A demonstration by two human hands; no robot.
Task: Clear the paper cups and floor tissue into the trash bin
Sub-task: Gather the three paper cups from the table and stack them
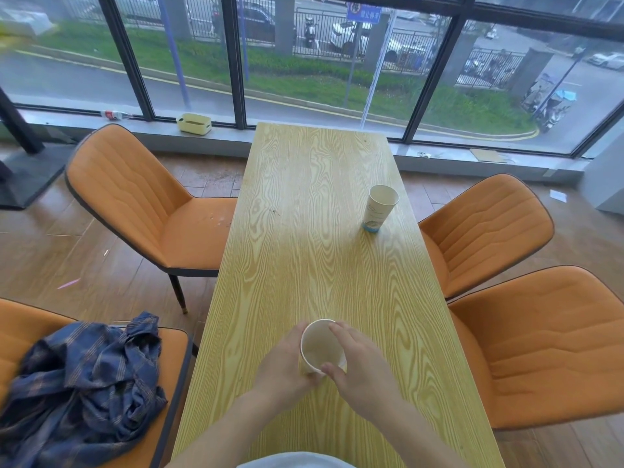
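A white paper cup [319, 346] stands upright near the front of the long wooden table [304, 204], its mouth open towards me. My left hand [287, 363] wraps its left side and my right hand [361, 366] closes on its right rim, thumb and fingers touching the cup. A second paper cup [380, 207], white with a blue base, stands alone further back near the table's right edge. A small white scrap [557, 195] lies on the floor at the far right; whether it is tissue I cannot tell. No trash bin shows.
Orange chairs flank the table: one at the left [141, 204], two at the right [486, 231] [553, 346]. A nearer left chair [20, 329] carries a crumpled blue plaid shirt [84, 383]. A yellow box [194, 123] and a plastic bottle [114, 114] rest on the window sill.
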